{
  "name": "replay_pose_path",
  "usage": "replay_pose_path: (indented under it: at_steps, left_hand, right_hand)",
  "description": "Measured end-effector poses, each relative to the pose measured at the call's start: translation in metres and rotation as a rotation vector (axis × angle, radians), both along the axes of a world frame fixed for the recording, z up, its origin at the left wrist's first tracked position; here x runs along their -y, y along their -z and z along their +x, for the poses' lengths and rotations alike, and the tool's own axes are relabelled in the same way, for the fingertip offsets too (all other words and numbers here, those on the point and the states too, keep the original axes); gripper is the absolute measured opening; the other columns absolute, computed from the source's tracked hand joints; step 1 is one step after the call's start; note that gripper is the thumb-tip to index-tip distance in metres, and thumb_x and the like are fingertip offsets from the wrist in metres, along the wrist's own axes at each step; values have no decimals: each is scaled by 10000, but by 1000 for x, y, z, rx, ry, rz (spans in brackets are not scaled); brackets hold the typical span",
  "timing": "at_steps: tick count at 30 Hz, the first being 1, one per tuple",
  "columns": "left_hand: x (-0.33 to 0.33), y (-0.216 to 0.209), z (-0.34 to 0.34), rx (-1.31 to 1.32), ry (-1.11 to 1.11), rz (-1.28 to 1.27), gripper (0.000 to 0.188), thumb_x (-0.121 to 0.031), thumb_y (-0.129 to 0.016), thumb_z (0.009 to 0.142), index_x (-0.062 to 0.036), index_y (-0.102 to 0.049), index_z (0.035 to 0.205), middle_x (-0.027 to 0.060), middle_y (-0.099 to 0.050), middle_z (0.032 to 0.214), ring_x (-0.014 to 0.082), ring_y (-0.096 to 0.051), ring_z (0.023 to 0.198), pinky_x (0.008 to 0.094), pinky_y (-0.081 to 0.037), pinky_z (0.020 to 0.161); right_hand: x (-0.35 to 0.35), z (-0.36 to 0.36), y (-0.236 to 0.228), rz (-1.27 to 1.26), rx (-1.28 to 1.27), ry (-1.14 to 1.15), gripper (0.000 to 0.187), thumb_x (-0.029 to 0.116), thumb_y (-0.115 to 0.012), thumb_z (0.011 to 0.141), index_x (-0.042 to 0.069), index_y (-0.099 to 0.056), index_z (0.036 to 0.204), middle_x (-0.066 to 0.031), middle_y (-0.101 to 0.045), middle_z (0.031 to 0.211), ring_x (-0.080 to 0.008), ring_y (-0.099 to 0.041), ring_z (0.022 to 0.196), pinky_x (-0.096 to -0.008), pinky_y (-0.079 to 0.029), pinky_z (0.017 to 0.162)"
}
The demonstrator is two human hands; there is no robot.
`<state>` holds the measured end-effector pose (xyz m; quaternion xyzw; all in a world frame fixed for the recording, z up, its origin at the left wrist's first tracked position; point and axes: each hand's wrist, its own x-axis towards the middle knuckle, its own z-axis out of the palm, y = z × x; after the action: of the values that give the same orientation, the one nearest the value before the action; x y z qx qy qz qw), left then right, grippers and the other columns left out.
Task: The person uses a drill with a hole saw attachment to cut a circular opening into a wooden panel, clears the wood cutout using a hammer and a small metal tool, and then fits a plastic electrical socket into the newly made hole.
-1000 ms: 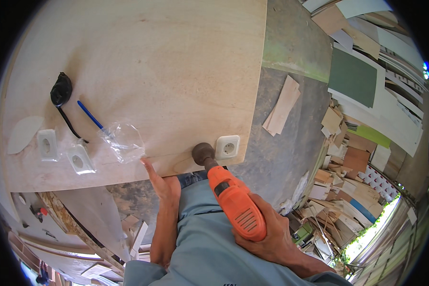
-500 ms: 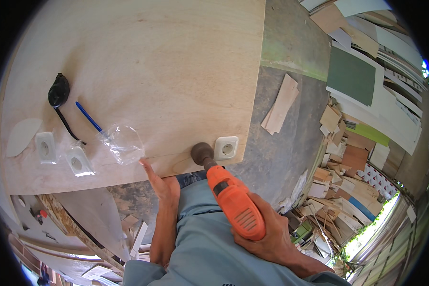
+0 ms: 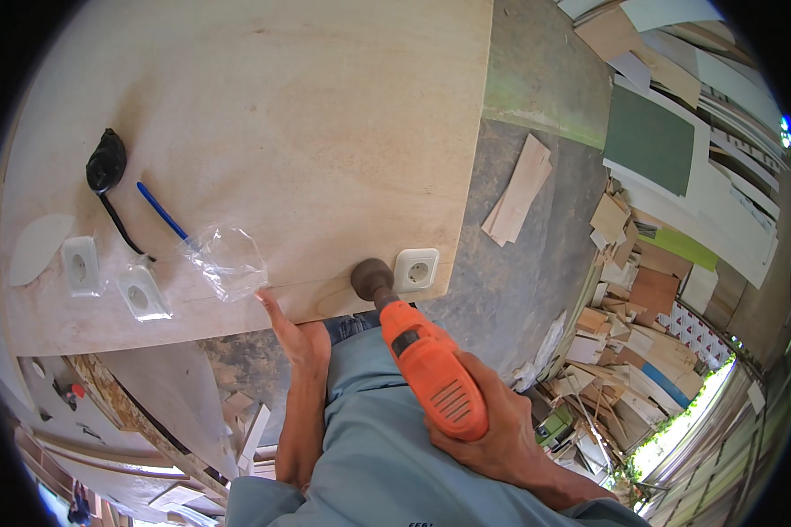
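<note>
My right hand [image 3: 492, 428] is wrapped round an orange power drill [image 3: 435, 373]. A dark, cup-shaped hole saw [image 3: 372, 279] on its front end rests on a pale plywood board [image 3: 325, 132] near the close edge. Just right of the saw lies a white wall socket [image 3: 416, 270]. My left hand [image 3: 306, 344] holds the board's near edge, thumb up at the rim and fingers hidden beneath. Beside that thumb is a clear plastic bag [image 3: 228, 263], with a blue pen-like stick [image 3: 161, 211] reaching out from it.
Farther left on the board are two more white sockets [image 3: 81, 266] in clear wrap, a black tape measure [image 3: 106, 162] and a white oval piece [image 3: 41, 250]. Wood strips [image 3: 518, 191] lie on the concrete floor, right. Beyond are piled offcuts [image 3: 637, 360] and a green panel [image 3: 649, 139].
Hardly anything differs. The view has shifted very slightly; the drill and both hands keep their places on the board.
</note>
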<state>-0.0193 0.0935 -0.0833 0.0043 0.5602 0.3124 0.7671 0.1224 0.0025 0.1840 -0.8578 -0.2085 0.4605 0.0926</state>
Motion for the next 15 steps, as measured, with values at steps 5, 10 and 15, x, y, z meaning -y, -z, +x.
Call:
replay_pose_path:
  at_steps: [5,10,15]
  left_hand:
    - [-1,-2,0,-2,4,6,847,-617,-544,983,-66,-282,1570,97,-378,1573,282,-366,1442,454,-295,1208]
    - [1,2,-2,1,-1,-5,843,-618,-536,986,-66,-282,1571,95,-379,1572,282,-365,1443,454,-295,1208]
    - [0,1,-4,10,-9,-11,802,-596,-512,1008,-74,-285,1574,89,-384,1573,280,-369,1442,453,-296,1206]
  right_hand:
    - [2,0,1,0,-3,8,821,202,-873,741,22,-453,1424,-232,-688,1138,-331,-734,996,-414,-599,852]
    - [10,-1,7,47,-1,0,964,257,-873,713,65,-378,1518,-199,-658,1106,-356,-692,942,-452,-574,788]
    - [7,-1,8,-13,-20,-22,958,280,-867,722,53,-375,1512,-205,-658,1129,-361,-690,961,-471,-567,815]
